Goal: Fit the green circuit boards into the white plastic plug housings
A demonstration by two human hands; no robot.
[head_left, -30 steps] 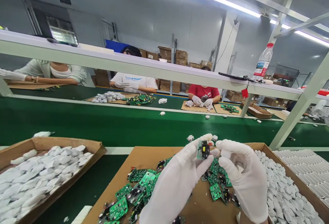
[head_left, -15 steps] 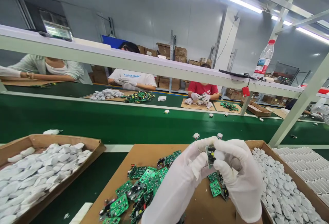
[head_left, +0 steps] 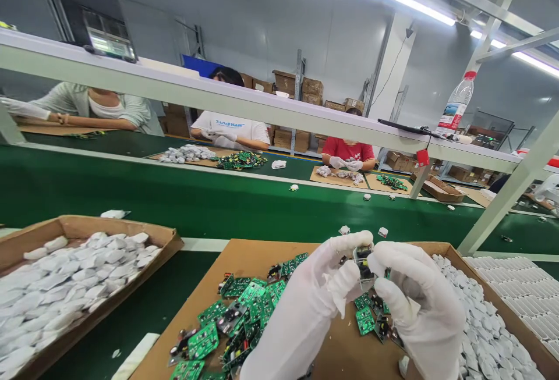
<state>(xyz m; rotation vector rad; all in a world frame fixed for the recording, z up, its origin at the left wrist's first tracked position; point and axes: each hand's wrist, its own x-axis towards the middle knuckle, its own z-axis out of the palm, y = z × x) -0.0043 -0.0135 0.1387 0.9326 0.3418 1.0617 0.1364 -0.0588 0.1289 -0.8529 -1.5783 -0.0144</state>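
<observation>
My left hand (head_left: pixel 321 295), in a white glove, pinches a small circuit board (head_left: pixel 363 260) between thumb and fingers, its dark and yellow components partly showing. On the board's right side, my right hand (head_left: pixel 425 304), gloved too, has curled fingers, the fingertips at the board's edge; its palm is hidden. Below my hands lies a brown cardboard sheet (head_left: pixel 336 351). A heap of green circuit boards (head_left: pixel 251 304) covers its left part, and several more boards (head_left: pixel 365 320) lie under my right hand.
A cardboard tray of white pieces (head_left: pixel 82 287) stands left; another box of white pieces (head_left: pixel 484 316) stands right, beside rows of white parts (head_left: pixel 519 281). Beyond runs a green conveyor belt (head_left: pixel 244 211) with scattered pieces. A shelf beam (head_left: pixel 262 103) crosses above. Co-workers sit opposite.
My right hand has shifted slightly right and down, its fingers less tightly around the board, which shows more. The left hand keeps its pinch. The whole view has shifted slightly.
</observation>
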